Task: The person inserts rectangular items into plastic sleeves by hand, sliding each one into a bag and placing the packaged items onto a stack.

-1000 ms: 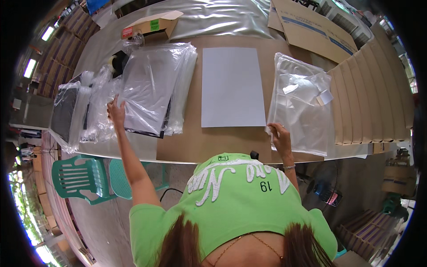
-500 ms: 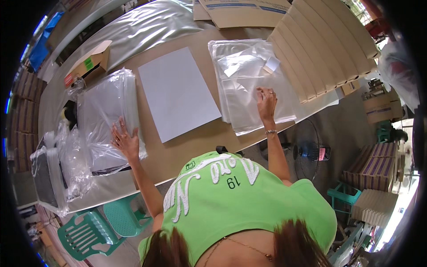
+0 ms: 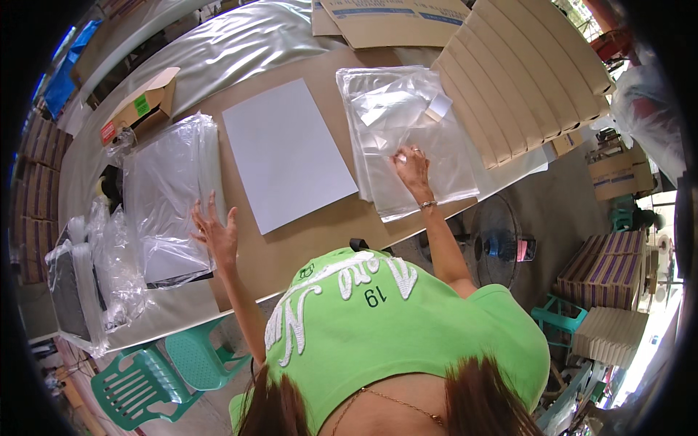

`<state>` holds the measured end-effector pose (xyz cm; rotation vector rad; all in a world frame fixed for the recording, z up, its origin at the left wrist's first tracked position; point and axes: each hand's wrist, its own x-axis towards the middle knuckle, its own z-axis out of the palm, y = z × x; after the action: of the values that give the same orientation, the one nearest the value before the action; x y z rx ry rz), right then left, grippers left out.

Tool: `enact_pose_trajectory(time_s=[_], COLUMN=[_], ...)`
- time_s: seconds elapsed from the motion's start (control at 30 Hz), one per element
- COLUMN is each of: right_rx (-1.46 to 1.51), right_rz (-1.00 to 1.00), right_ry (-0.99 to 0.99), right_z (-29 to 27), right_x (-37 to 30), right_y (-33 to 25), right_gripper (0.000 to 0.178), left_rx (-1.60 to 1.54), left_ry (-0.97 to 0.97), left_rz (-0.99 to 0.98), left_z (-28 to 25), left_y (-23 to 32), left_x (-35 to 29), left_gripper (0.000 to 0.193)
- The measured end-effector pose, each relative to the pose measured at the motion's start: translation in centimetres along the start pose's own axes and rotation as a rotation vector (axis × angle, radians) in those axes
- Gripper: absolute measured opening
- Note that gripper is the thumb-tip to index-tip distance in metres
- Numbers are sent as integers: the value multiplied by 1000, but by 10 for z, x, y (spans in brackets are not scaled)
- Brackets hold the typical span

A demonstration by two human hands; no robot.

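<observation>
My left hand (image 3: pixel 216 231), fingers spread, is at the right edge of a stack of clear-wrapped flat sheets (image 3: pixel 174 182) and holds nothing. My right hand (image 3: pixel 411 168) has its fingers curled on a pile of clear plastic bags (image 3: pixel 443 171), with a bit of the film bunched at the fingertips. Between the two piles lies a large white sheet (image 3: pixel 287 156), flat on brown board (image 3: pixel 334 221). A small white piece (image 3: pixel 438 107) rests on the bags beyond my right hand.
A row of folded brown cartons (image 3: pixel 520 80) leans at the right, with flat cardboard (image 3: pixel 392 22) behind. An opened small box (image 3: pixel 145 105) and crumpled plastic (image 3: pixel 120 269) are at the left. Green plastic chairs (image 3: pixel 142 385) stand below the table; a fan (image 3: pixel 496 243) is at the right.
My right hand has slid left over the clear bags, its fingers drawing in. My left hand has lifted from the wrapped stack and shifted toward its right edge.
</observation>
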<state>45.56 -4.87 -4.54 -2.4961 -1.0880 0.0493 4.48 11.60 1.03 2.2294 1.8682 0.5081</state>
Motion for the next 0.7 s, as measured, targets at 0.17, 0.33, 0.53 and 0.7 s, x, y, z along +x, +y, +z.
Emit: enact_pose_trajectory(time_s=[0.17,0.33,0.53,0.7], right_rx=[842,928,1045,1128], right_rz=[109,-62,-567,-502], right_ry=[-391,-315,-234,-398], right_z=[-12,-69,-117,-122], right_x=[22,31,28,14], right_y=[-4,-52,-133,-176], right_gripper=[25,26,20,18], left_rx=[-77,-223,-818,-1178], left_ry=[-41,-64,-279,-667], left_rz=[0,180,485,442], left_z=[-9,-26,-36,-43], left_y=[22,57,118,158], left_x=[-15,-23,-32,-54], left_gripper=[59,53,48,63])
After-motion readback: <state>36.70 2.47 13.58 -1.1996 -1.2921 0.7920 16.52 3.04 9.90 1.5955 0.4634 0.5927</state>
